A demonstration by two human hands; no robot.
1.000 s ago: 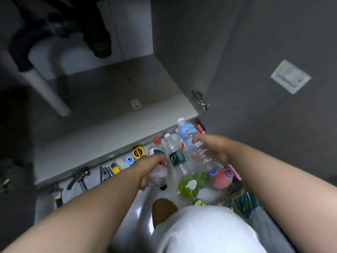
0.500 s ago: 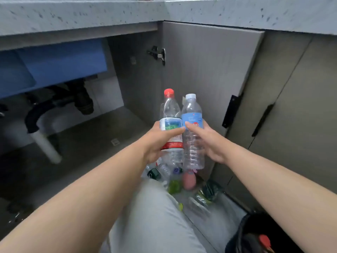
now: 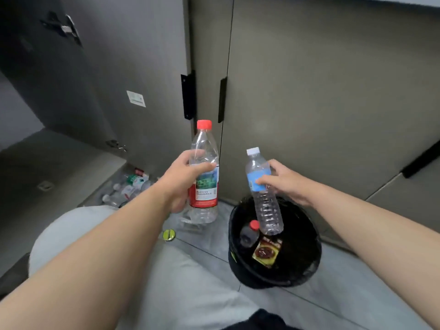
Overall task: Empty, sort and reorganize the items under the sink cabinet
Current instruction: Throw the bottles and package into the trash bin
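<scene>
My left hand (image 3: 183, 181) grips an empty clear bottle with a red cap and red label (image 3: 205, 186), held upright in mid-air left of the bin. My right hand (image 3: 284, 181) holds a smaller clear bottle with a white cap and blue label (image 3: 264, 206), tilted, its base hanging over the open mouth of a black bin (image 3: 307, 270). Inside the bin lie a small dark bottle with a red cap (image 3: 248, 234) and a yellow-edged packet (image 3: 266, 252).
Several empty bottles (image 3: 128, 189) lie on the floor by the cabinet's front edge at left. The open cabinet door (image 3: 107, 86) stands behind them. A yellow-green lid (image 3: 169, 235) rests on the grey tiles near my knee. Closed cabinet doors (image 3: 321, 103) fill the back.
Both hands picked the two bottles off the floor, raised them side by side, then swung right and apart. The view turned from the cabinet to the bin, and the blue-label bottle now hangs over it.
</scene>
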